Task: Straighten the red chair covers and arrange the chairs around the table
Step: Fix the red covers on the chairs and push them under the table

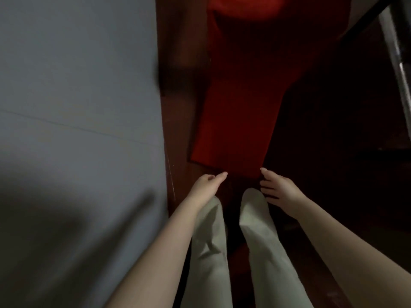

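Your forearms [155, 252] reach down; L hand [210, 183] & R hand [277, 188] hang loose, gripping nothing, just short of the hem of the cover [240, 112], by the wall [77, 85]. Straightening step, prob. Next: pinch both hem corners, tug evenly.

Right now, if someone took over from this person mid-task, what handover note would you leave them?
Left hand: open, holds nothing, fingertips near the lower hem of the red chair cover.
Right hand: open, fingers spread at the hem's other corner; contact unclear.
The cover hangs fairly flat, close to the grey wall.
Done: this cover looks nearly straight.
Left: probably tug the hem even, then set the chairs; no table clearly in view.
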The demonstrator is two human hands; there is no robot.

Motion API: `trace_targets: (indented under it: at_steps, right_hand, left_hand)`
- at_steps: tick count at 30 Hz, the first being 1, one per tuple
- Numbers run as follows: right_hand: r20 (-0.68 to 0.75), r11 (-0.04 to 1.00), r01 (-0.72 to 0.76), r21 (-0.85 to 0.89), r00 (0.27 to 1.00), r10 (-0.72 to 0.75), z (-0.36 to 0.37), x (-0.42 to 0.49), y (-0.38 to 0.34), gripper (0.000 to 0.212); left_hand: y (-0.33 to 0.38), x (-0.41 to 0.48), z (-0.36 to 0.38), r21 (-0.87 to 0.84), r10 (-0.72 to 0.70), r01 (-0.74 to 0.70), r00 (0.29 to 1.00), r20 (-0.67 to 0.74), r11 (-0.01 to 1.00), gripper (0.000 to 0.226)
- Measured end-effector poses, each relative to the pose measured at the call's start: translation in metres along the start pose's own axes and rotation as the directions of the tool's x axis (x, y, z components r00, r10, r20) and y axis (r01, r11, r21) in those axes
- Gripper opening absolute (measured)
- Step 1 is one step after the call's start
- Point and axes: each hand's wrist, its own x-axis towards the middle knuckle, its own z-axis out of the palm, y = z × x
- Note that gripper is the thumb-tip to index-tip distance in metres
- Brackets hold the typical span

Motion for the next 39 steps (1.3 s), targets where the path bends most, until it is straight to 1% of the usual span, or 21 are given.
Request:
trace_targets:
  at_steps: [2,4,7,11,14,17,21,24,27,30,33,35,39]
  right_hand:
    - [-0.019,0.996,-0.029,0.089,0.999,0.031,0.016,0.02,0.01,0.073]
    - [-0.034,0.984,-0.066,0.163,0.997,0.073,0.031,0.041,0.022,0.074]
    - [-0.008,0.95,-0.129,0.285,0.991,0.137,0.049,0.08,0.041,0.073]
    - [0.016,0.905,-0.201,0.374,0.977,0.211,0.065,0.147,0.07,0.078]
    - [0.017,0.865,-0.231,0.445,0.968,0.249,0.068,0.208,0.09,0.083]
    - [0.026,0.818,-0.229,0.528,0.967,0.254,0.068,0.266,0.11,0.083]
    - [0.017,0.795,-0.23,0.561,0.963,0.267,0.068,0.339,0.138,0.086]
    - [0.011,0.758,-0.24,0.606,0.956,0.293,0.071,0.388,0.163,0.09]
    - [0.031,0.726,-0.263,0.636,0.948,0.317,0.082,0.43,0.186,0.092]
    - [0.048,0.711,-0.247,0.658,0.956,0.288,0.093,0.463,0.204,0.095]
    - [0.057,0.664,-0.215,0.716,0.966,0.251,0.101,0.486,0.211,0.093]
    - [0.064,0.652,-0.205,0.73,0.97,0.233,0.106,0.497,0.214,0.092]
    - [0.088,0.608,-0.187,0.772,0.978,0.189,0.112,0.512,0.216,0.09]
  left_hand:
    - [-0.012,0.024,-0.01,-0.029,-0.022,0.022,1.0,0.005,0.999,0.072]
    - [-0.022,0.05,-0.016,-0.07,-0.055,0.058,0.997,0.044,0.996,0.072]
    - [-0.031,0.094,-0.016,-0.15,-0.093,0.106,0.992,0.087,0.983,0.071]
    - [-0.052,0.165,-0.005,-0.25,-0.117,0.137,0.989,0.092,0.958,0.07]
    - [-0.077,0.224,0.009,-0.334,-0.152,0.177,0.983,0.1,0.926,0.075]
    - [-0.107,0.285,0.024,-0.364,-0.206,0.232,0.972,0.109,0.902,0.081]
    - [-0.143,0.361,0.041,-0.419,-0.237,0.26,0.966,0.108,0.87,0.089]
    - [-0.161,0.408,0.051,-0.444,-0.232,0.257,0.966,0.112,0.858,0.093]
    - [-0.174,0.449,0.059,-0.515,-0.205,0.237,0.972,0.119,0.824,0.097]
    - [-0.182,0.481,0.07,-0.584,-0.182,0.222,0.975,0.127,0.781,0.099]
    - [-0.189,0.499,0.08,-0.612,-0.175,0.228,0.974,0.146,0.757,0.097]
    - [-0.191,0.506,0.085,-0.632,-0.16,0.228,0.973,0.163,0.741,0.096]
    - [-0.191,0.517,0.092,-0.703,-0.144,0.205,0.979,0.146,0.681,0.089]
